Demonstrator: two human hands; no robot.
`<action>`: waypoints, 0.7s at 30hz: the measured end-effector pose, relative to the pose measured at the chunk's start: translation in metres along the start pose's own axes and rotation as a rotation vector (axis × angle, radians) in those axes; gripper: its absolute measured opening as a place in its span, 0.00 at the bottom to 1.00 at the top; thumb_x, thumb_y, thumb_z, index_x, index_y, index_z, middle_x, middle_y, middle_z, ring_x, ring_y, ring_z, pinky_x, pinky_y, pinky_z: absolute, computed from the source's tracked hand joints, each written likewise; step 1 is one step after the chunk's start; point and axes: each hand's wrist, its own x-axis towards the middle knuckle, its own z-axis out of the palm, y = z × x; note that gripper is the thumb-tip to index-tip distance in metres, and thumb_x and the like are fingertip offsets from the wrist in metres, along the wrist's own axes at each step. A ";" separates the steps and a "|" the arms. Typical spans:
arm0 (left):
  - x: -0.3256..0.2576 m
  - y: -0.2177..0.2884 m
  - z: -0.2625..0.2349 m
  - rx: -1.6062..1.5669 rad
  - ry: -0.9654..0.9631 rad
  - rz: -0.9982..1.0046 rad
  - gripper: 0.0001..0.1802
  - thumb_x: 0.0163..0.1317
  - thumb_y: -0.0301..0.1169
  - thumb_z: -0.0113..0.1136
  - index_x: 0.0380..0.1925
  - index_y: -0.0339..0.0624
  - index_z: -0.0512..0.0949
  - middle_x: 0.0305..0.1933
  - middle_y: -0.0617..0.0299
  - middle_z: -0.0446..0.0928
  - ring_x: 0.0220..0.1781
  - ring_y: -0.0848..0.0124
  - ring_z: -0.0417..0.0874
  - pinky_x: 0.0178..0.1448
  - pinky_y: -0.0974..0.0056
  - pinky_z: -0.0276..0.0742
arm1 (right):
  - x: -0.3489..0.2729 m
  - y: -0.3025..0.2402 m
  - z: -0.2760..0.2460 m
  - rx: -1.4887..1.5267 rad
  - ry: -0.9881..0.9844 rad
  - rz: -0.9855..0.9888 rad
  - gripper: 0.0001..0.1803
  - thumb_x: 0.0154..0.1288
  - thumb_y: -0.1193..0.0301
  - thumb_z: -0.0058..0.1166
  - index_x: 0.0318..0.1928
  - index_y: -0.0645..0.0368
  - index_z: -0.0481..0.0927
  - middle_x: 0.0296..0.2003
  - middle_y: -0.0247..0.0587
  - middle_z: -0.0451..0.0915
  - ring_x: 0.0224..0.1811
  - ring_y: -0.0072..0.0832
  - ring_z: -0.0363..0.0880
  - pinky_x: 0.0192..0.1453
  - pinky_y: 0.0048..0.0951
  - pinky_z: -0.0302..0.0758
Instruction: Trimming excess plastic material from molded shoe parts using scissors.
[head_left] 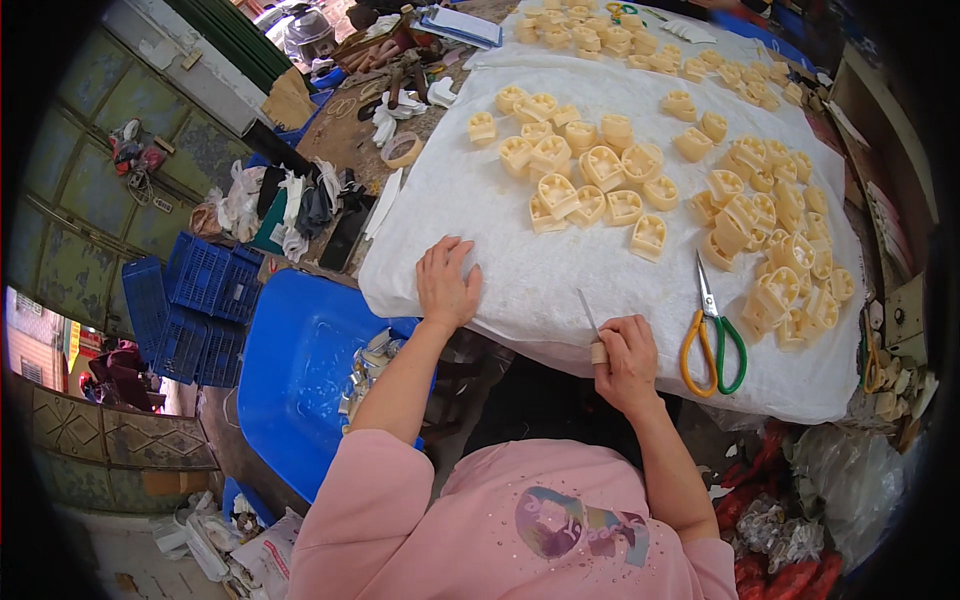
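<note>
My left hand (447,284) lies palm down on the near left part of the white cloth (425,195), fingers stretched out, holding nothing. In my right hand (628,362) is a small knife (588,312) with a thin metal blade, which points up and away over the cloth's front edge. Its handle is mostly hidden by my fingers. To the right of that hand lie scissors (706,288) with one yellow and one green handle. Beyond my hands are many cream-coloured moulded pieces (602,167), hollow and rounded, in loose groups. No piece touches either hand.
A blue tub (285,365) holding small pieces stands below the table's left edge. Blue crates (213,280) are stacked farther left. A tape roll (402,150) and a clipboard (460,27) lie at the far left. Plastic bags (850,500) are at the lower right.
</note>
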 end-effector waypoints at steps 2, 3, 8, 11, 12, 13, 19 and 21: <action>0.000 0.001 -0.001 0.001 0.004 -0.001 0.21 0.50 0.33 0.58 0.47 0.44 0.75 0.54 0.56 0.70 0.59 0.56 0.68 0.63 0.53 0.59 | 0.000 0.000 0.002 -0.020 0.023 -0.005 0.13 0.38 0.80 0.55 0.30 0.61 0.72 0.33 0.42 0.72 0.36 0.40 0.69 0.40 0.37 0.68; 0.001 0.001 -0.002 0.003 0.006 0.002 0.21 0.50 0.33 0.58 0.47 0.44 0.75 0.54 0.55 0.70 0.59 0.56 0.68 0.64 0.53 0.59 | -0.001 0.001 0.003 -0.023 0.023 -0.008 0.13 0.38 0.80 0.55 0.30 0.61 0.72 0.33 0.42 0.72 0.36 0.40 0.69 0.40 0.37 0.68; -0.001 0.000 -0.003 -0.001 0.018 0.019 0.21 0.51 0.33 0.58 0.47 0.43 0.76 0.53 0.55 0.70 0.60 0.56 0.68 0.64 0.53 0.59 | -0.001 0.001 0.006 -0.036 0.022 -0.010 0.13 0.38 0.80 0.55 0.30 0.61 0.72 0.33 0.42 0.71 0.35 0.41 0.69 0.39 0.37 0.68; 0.000 0.001 -0.003 -0.008 0.027 0.020 0.20 0.51 0.33 0.57 0.46 0.43 0.76 0.53 0.55 0.71 0.60 0.56 0.68 0.64 0.53 0.59 | -0.001 0.001 0.006 -0.030 0.027 -0.018 0.13 0.38 0.80 0.55 0.30 0.61 0.72 0.33 0.42 0.71 0.35 0.41 0.69 0.39 0.38 0.68; 0.000 0.001 -0.003 -0.009 0.028 0.021 0.20 0.51 0.33 0.57 0.46 0.43 0.76 0.53 0.54 0.71 0.59 0.56 0.68 0.64 0.53 0.59 | -0.001 0.000 0.005 -0.033 0.028 -0.019 0.13 0.38 0.80 0.55 0.30 0.61 0.72 0.33 0.42 0.71 0.35 0.41 0.69 0.39 0.38 0.68; -0.001 0.000 -0.003 -0.011 0.029 0.023 0.20 0.51 0.33 0.57 0.46 0.43 0.76 0.53 0.54 0.71 0.59 0.56 0.68 0.64 0.53 0.59 | -0.001 0.000 0.005 -0.037 0.022 -0.015 0.13 0.38 0.80 0.55 0.31 0.61 0.71 0.33 0.43 0.71 0.35 0.41 0.69 0.39 0.38 0.68; -0.001 0.000 -0.001 -0.030 0.043 0.012 0.20 0.50 0.33 0.59 0.45 0.43 0.76 0.53 0.55 0.71 0.60 0.56 0.68 0.64 0.53 0.60 | -0.001 0.000 0.005 -0.016 0.019 0.019 0.14 0.39 0.81 0.54 0.31 0.62 0.71 0.33 0.44 0.72 0.36 0.42 0.70 0.39 0.38 0.68; -0.003 0.000 -0.001 -0.046 0.055 0.004 0.20 0.49 0.33 0.60 0.45 0.43 0.77 0.53 0.55 0.71 0.60 0.55 0.68 0.64 0.53 0.60 | -0.001 0.000 0.005 -0.002 0.017 0.033 0.14 0.39 0.81 0.54 0.31 0.62 0.71 0.33 0.44 0.72 0.36 0.43 0.70 0.39 0.38 0.69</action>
